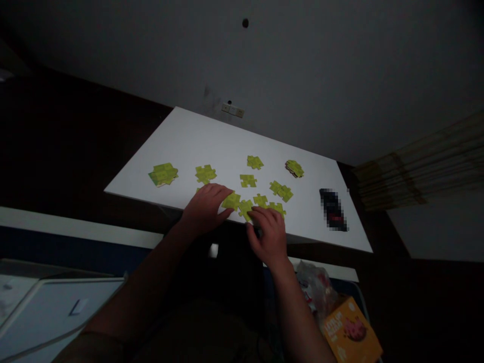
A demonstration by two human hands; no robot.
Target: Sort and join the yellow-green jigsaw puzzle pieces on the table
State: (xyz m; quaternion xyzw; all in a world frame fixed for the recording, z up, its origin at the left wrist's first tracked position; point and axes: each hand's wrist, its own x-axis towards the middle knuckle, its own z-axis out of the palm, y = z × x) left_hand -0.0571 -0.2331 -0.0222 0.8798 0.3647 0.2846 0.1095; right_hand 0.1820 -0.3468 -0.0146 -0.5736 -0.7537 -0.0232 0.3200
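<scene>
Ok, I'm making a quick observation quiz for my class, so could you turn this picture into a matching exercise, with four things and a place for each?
Things:
A. orange box
B. piece stack
C. blurred dark object
D. left hand

Places:
1. right end of the table
2. below the table, beside the right forearm
3. touching a green piece at the near edge
4. left end of the table

Pairs: A-2, B-4, C-1, D-3

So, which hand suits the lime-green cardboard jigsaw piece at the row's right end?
Right, probably: the right hand sits beside that piece; the left hand is farther off, at the row's other end.
</scene>
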